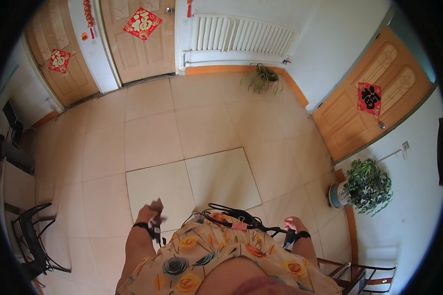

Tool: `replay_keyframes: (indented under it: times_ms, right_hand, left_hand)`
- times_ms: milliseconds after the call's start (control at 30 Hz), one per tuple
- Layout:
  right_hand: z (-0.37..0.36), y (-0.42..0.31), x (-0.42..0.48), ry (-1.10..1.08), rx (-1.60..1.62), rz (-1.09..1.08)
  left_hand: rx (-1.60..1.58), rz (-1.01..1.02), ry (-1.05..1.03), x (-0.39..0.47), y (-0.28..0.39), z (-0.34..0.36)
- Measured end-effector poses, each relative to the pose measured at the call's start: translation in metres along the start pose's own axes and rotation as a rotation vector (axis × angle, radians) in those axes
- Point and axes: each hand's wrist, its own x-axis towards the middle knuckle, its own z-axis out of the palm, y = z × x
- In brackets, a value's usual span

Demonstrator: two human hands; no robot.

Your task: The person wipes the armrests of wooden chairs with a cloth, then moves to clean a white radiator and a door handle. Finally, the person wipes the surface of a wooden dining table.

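Observation:
My left hand is at the lower left, beside my body and above the floor tiles, with a small brown item in its fingers; I cannot tell what it is. My right hand hangs at the lower right with its fingers curled, and whether it holds anything cannot be made out. Each wrist wears a black strap with a small device. Black cables run across my waist over a flower-patterned garment, with a pink binder clip on them.
Tiled floor spreads ahead. A black chair stands left, a potted bushy plant right, a metal-framed rack or chair lower right. A spider plant sits below a white radiator. Wooden doors line the walls.

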Motion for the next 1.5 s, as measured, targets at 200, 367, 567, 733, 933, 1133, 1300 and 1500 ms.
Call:
replay_keyframes:
  times_ms: [200,367,567,733,933,1133,1300,1500]
  right_hand:
    - [-0.004,-0.046,0.043,-0.037,-0.02,0.013]
    - [-0.018,-0.115,0.099,-0.106,-0.149,0.077]
    - [-0.046,-0.222,0.23,-0.06,-0.11,-0.133]
    - [-0.065,-0.332,0.342,-0.164,-0.458,-0.2]
    - [-0.051,-0.444,0.34,-0.131,-0.522,-0.381]
    - [-0.086,-0.422,0.396,-0.198,-0.407,-0.174]
    - [-0.092,-0.446,0.384,-0.172,-0.398,-0.039]
    - [-0.112,-0.46,0.418,-0.088,-0.123,-0.001]
  left_hand:
    - [-0.098,0.135,0.21,0.031,0.106,-0.081]
    - [-0.092,0.099,0.146,0.074,0.099,-0.05]
    - [-0.476,-0.31,-0.084,0.059,0.077,-0.034]
    - [-0.46,-0.193,-0.17,0.027,0.167,-0.074]
    - [-0.482,-0.318,-0.059,0.052,0.264,-0.092]
    - [-0.373,-0.271,-0.085,0.156,0.276,-0.092]
    - [-0.455,-0.222,0.0,0.259,0.207,-0.069]
    - [-0.161,-0.078,-0.149,0.382,0.332,-0.162]
